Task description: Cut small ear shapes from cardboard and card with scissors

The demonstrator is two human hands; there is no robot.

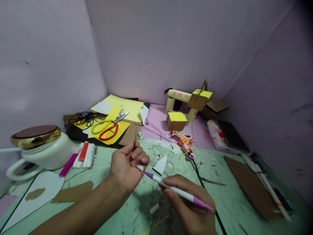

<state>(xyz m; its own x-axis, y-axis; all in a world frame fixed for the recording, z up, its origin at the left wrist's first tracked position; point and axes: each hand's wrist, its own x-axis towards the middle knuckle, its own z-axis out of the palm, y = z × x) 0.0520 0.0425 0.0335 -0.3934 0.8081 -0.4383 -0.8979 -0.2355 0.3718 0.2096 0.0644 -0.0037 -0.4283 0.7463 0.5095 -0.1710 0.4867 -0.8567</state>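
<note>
My left hand [129,164] is closed, its fingers curled around a small white roll [140,167] whose end sticks out below them. My right hand [189,204] grips a white marker with purple ends [179,190] like a pen. The marker's purple tip is right by the end of the white roll; whether they touch I cannot tell. Just beyond lies a pointed white paper piece [160,164] on the green tabletop. Another small white roll [154,209] rests between my forearms.
Yellow-and-red scissors [107,129] lie on coloured paper at the back left. Several markers [84,155] and a white mug [49,153] stand left. Behind are a patterned glue gun [183,142] with a black cord, a cardboard box [176,121] and a giraffe-like paper figure [179,94]. Cardboard [251,186] lies right.
</note>
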